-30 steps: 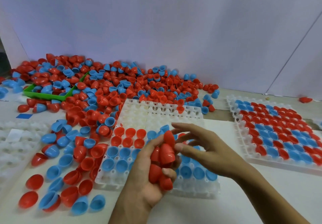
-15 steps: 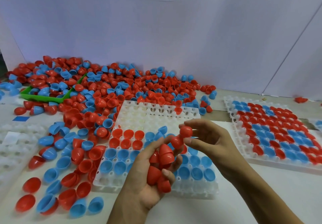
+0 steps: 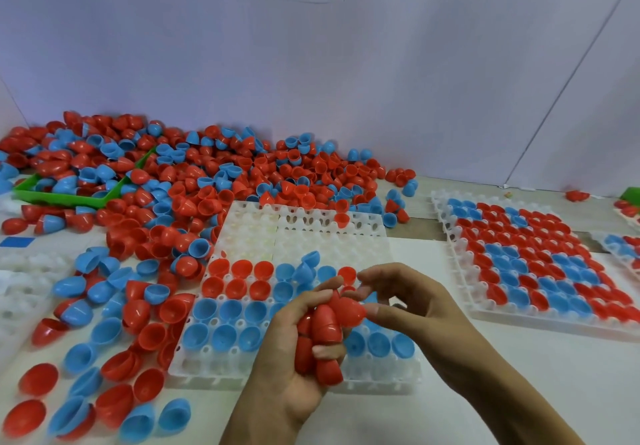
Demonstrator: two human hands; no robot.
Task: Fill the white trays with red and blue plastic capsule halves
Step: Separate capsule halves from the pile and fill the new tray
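Left hand (image 3: pixel 294 351) grips a bunch of red halves (image 3: pixel 323 334) while right hand (image 3: pixel 412 302) pinches the top one (image 3: pixel 351 309) over the tray (image 3: pixel 304 233)

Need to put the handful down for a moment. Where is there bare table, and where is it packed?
Bare table lies near the front edge, below the full tray and right of the middle tray. That tray's far rows are empty too. It is crowded left of it with loose halves and behind it with the pile.

Sorting workbench: heaped capsule halves (image 3: pixel 214 188) (bulk), gridded trays (image 3: pixel 311 233).
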